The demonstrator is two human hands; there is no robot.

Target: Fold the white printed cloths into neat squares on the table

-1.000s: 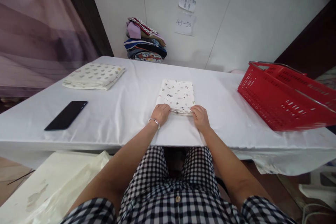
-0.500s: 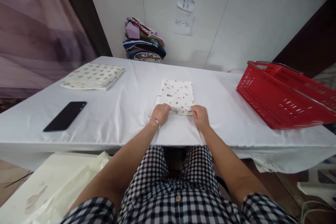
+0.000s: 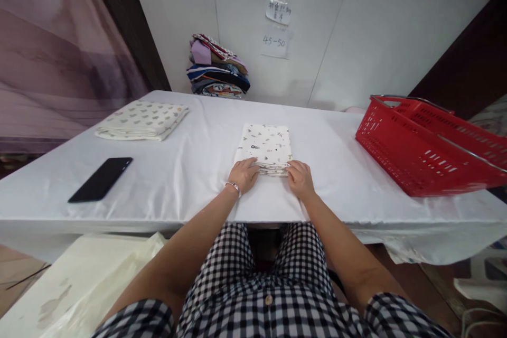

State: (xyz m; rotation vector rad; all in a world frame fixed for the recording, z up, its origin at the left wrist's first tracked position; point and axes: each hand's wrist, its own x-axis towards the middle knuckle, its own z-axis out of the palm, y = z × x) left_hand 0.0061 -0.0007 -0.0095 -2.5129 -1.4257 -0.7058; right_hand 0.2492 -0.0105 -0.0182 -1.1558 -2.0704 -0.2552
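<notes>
Folded cloth [image 3: 266, 148]: a white printed piece, folded into a flat rectangle, lying at the middle of the white table [image 3: 190, 169], straight ahead at 12 o'clock from the person.
Left hand [image 3: 242, 175]: at the near left corner of the cloth, fingers curled and pinching the stacked edge; a bracelet sits on the wrist.
Right hand [image 3: 299, 179]: at the near right corner, fingers bent over the same edge, thumb on top.
Step in hand: judged to be squaring or pressing the near edge of a finished fold.
Next move calls for: an even grip at both corners, so the layers stay aligned if lifted or folded again.
Second folded cloth [image 3: 141, 120]: at 10 o'clock, well apart.
Phone [image 3: 100, 179]: at 9 o'clock, face down.
Red basket [image 3: 420, 148]: at 2 o'clock, tilted on the table.
Pile of clothes [image 3: 216, 67]: at 11 o'clock, against the wall.
</notes>
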